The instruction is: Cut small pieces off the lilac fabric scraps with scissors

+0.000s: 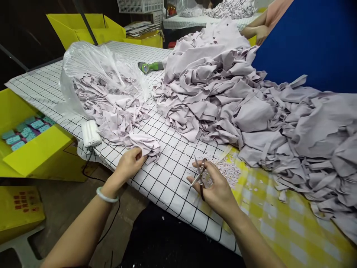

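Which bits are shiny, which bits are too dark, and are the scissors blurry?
Head view: pale glare streaks the clear plastic bag; head view: the upper left corner is nearly black, hiding detail, and the floor is dim beside the bright tablecloth; head view: the scissors in the right hand look fairly clear.

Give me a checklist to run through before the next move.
1. Scissors in the right hand: ok.
2. Blades away from the left hand: ok, well apart.
3. Left hand gripping the cloth firmly: cannot tell; its fingers are curled at the edge.
4. Table free of scraps: not ok, they lie beside the right hand.
5. Cloth all inside the bag: not ok, it spills out.
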A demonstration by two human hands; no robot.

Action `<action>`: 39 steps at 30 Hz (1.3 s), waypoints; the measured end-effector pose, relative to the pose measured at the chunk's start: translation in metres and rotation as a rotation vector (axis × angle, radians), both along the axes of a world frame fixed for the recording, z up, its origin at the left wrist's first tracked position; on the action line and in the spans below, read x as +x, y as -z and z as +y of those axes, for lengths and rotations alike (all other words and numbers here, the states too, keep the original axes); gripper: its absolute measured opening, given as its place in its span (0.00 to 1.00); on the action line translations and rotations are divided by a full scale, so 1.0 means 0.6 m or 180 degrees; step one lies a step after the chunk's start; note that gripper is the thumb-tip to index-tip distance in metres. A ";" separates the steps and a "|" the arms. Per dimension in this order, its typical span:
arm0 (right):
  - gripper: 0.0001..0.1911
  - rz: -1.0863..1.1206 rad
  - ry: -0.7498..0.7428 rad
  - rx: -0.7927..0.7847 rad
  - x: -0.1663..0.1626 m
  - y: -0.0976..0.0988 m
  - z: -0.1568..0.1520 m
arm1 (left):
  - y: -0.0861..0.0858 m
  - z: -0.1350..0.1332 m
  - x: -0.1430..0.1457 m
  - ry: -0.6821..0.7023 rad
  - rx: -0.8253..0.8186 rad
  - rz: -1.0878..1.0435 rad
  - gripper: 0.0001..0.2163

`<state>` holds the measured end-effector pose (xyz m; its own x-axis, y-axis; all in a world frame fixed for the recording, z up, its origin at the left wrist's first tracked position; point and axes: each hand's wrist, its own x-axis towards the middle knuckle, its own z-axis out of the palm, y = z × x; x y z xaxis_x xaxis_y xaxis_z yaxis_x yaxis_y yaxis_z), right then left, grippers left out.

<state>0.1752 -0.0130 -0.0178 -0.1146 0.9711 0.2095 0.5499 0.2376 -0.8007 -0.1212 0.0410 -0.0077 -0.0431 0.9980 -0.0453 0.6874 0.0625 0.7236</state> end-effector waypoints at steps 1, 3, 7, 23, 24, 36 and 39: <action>0.13 0.0031 -0.0049 0.0021 -0.005 -0.004 0.001 | -0.016 0.007 0.006 0.0065 0.0130 -0.0246 0.12; 0.13 0.0092 -0.0073 0.0017 -0.007 -0.011 0.002 | -0.059 0.019 0.012 0.0198 0.0459 -0.0984 0.10; 0.14 0.0351 0.0058 -0.0289 -0.010 -0.021 0.004 | -0.138 0.014 0.027 0.0474 0.0634 -0.2365 0.10; 0.12 0.2336 0.0011 -0.0780 -0.101 -0.010 0.062 | -0.104 -0.037 0.035 0.0420 -0.1545 -0.3408 0.08; 0.11 0.2290 0.0002 -0.0715 -0.098 -0.012 0.063 | -0.097 -0.037 0.035 0.0423 -0.1650 -0.3427 0.08; 0.09 0.2158 0.0033 -0.0223 -0.087 -0.059 0.097 | -0.090 -0.052 0.066 0.1295 -0.0732 -0.1686 0.10; 0.10 0.2210 0.0219 -0.0197 -0.083 -0.062 0.116 | -0.086 -0.058 0.066 0.1337 -0.0499 -0.1574 0.09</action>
<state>0.1253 0.0564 0.0193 0.0878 0.9838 0.1560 -0.0816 0.1632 -0.9832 -0.0815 0.0062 0.0436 0.4112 0.9054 -0.1056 0.2656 -0.0081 0.9640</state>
